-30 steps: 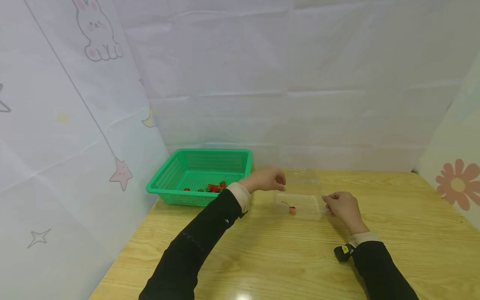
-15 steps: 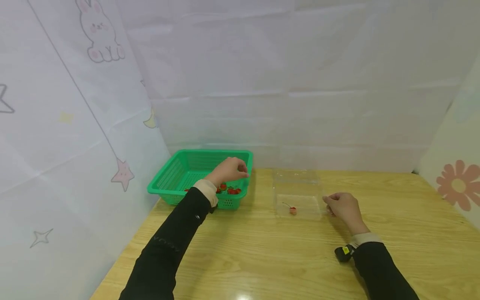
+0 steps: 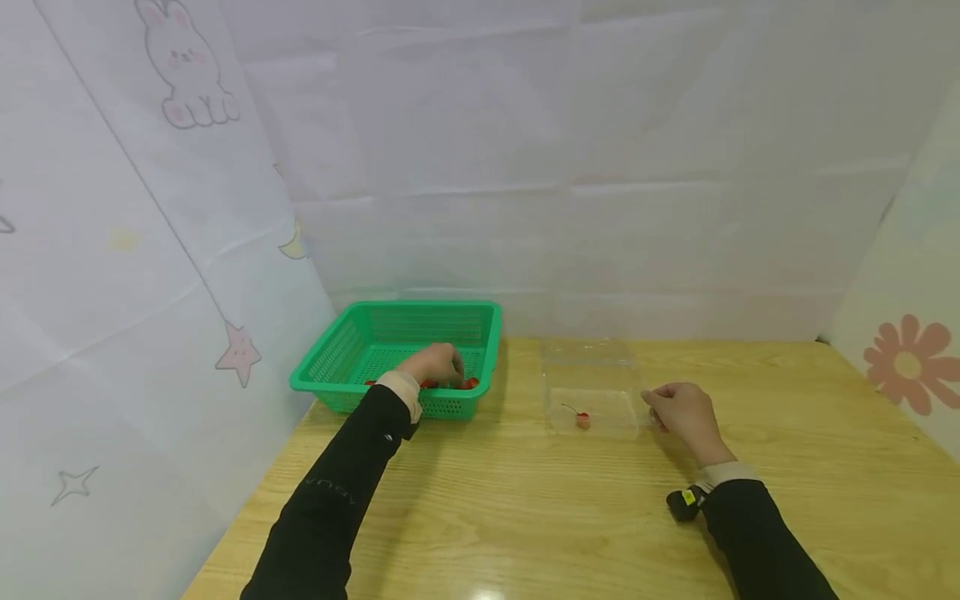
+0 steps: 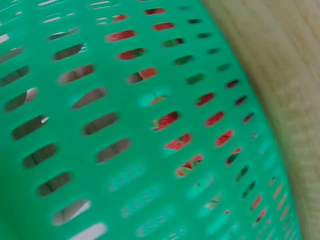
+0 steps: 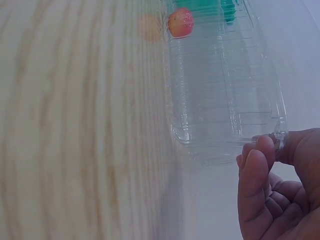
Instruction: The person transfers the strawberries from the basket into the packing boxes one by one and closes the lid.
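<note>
My left hand (image 3: 435,364) reaches down into the green plastic basket (image 3: 303,377), fingertips among the red fruits (image 3: 471,383) near its front right corner. I cannot tell whether its fingers hold one. Through the slots in the left wrist view, red fruits (image 4: 215,118) with green bits show behind the basket wall (image 4: 150,200). My right hand (image 3: 684,417) pinches the right rim of a clear plastic box (image 3: 600,400), thumb and fingers on the edge in the right wrist view. One red cherry (image 3: 582,421) with a stem lies inside the box, near its front left.
The basket and box stand side by side on a wooden table (image 3: 540,508), a gap between them. A white wall covering (image 3: 600,192) rises behind the table. Another printed covering with a flower (image 3: 907,365) borders the right side.
My left hand has moved left from beside the box, passed over the basket's rim and lowered into the basket. The right hand keeps its pinch on the box; the cherry stays put.
</note>
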{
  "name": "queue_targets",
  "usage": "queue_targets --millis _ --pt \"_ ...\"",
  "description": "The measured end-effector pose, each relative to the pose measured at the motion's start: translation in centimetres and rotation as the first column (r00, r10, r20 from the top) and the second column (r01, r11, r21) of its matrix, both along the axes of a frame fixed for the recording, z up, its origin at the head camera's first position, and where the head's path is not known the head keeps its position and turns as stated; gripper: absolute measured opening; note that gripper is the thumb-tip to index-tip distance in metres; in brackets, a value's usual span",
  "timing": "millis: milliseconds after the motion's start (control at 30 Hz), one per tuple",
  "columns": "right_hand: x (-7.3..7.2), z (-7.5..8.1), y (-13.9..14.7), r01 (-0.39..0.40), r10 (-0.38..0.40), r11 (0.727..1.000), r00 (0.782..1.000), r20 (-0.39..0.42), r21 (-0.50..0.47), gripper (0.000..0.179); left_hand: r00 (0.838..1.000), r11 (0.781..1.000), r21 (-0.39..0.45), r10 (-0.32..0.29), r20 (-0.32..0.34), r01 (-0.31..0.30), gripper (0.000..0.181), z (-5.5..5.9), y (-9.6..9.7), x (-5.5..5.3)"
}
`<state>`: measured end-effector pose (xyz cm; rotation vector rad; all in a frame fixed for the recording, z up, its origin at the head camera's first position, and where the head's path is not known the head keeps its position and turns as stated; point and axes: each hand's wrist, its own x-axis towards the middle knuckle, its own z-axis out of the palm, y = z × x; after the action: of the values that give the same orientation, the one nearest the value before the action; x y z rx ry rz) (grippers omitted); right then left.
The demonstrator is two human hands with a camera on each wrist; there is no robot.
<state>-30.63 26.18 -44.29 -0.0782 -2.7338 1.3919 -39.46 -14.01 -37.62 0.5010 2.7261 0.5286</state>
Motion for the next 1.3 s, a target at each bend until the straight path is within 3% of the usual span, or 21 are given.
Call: queue_targets --millis 267,433,1300 --pt "0.0 0.1 0.1 -0.003 0.003 1.0 1.0 0.002 0.023 0.038 0.999 0.999 -0.035 0.007 -0.052 -0.009 0.018 -1.4 0.3 -0.2" --pt "0.4 -0.1 0.0 0.004 -0.004 1.0 1.0 0.004 0.004 0.041 0.999 0.999 -0.039 0.0 -0.049 -0.002 0.02 -2.0 0.4 -0.4" --pt "-0.3 0.0 0.1 0.003 -0.003 1.0 1.0 0.012 0.012 0.038 0.995 0.992 -0.084 -0.097 -0.025 0.095 0.025 -2.5 0.7 -1.7"
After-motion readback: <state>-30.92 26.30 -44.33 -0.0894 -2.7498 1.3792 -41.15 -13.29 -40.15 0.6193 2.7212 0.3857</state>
